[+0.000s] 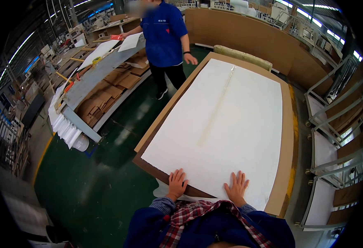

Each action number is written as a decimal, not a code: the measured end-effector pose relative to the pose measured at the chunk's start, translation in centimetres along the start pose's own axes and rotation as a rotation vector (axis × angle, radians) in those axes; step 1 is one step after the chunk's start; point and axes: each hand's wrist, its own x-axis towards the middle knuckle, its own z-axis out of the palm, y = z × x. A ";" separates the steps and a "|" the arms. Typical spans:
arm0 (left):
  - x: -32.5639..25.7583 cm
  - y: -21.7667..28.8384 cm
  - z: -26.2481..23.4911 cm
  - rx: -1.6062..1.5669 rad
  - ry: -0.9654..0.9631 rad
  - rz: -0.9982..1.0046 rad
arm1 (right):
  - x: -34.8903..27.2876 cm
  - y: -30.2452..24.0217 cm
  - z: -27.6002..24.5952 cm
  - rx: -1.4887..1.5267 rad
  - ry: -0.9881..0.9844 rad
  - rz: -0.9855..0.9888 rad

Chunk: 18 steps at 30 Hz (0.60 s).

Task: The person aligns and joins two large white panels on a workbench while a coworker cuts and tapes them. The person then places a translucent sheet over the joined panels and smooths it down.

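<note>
A large white foam-like sheet (239, 124) lies in front of me, with a strip of clear tape (218, 107) running down its middle from the far edge. Beneath it show a dark brown panel (148, 168) at the near left and a tan cardboard sheet (287, 136) along the sides. My left hand (176, 184) rests at the sheet's near left edge, fingers spread, over the brown panel. Flat on the white sheet near its front edge is my right hand (236, 188), fingers apart. Neither hand holds anything. Some thin white wrapping (161, 189) hangs below the near edge.
A co-worker in a blue shirt (165, 35) stands at the far left beside a workbench (78, 93) with cardboard pieces (107, 97) on its lower shelf. Metal rack carts (326, 165) line the right. A brown board partition (247, 37) stands behind the stack.
</note>
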 end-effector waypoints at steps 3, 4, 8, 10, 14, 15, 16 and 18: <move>0.1 0.3 -0.3 0.007 0.017 0.007 | 0.0 -0.1 -0.1 -0.002 -0.006 -0.001; 0.1 0.3 -0.3 0.013 0.018 0.006 | 0.1 -0.1 -0.1 -0.003 -0.009 -0.001; 0.2 0.2 -0.4 0.018 0.016 0.004 | 0.0 0.1 0.1 -0.017 -0.018 0.000; 0.2 0.2 -0.4 0.012 0.012 0.002 | 0.0 0.2 0.3 -0.029 -0.015 -0.003; 0.1 0.3 -0.6 0.010 0.009 0.000 | -0.1 0.2 0.3 -0.041 -0.008 -0.018; 0.1 0.3 -0.6 0.011 0.010 0.000 | -0.1 0.2 0.2 -0.042 -0.008 -0.018; 0.1 0.4 -0.6 0.014 0.012 0.002 | -0.1 0.2 0.2 -0.043 -0.008 -0.017; 0.0 0.3 -0.5 0.020 0.015 0.005 | -0.1 0.2 0.3 -0.042 -0.007 -0.018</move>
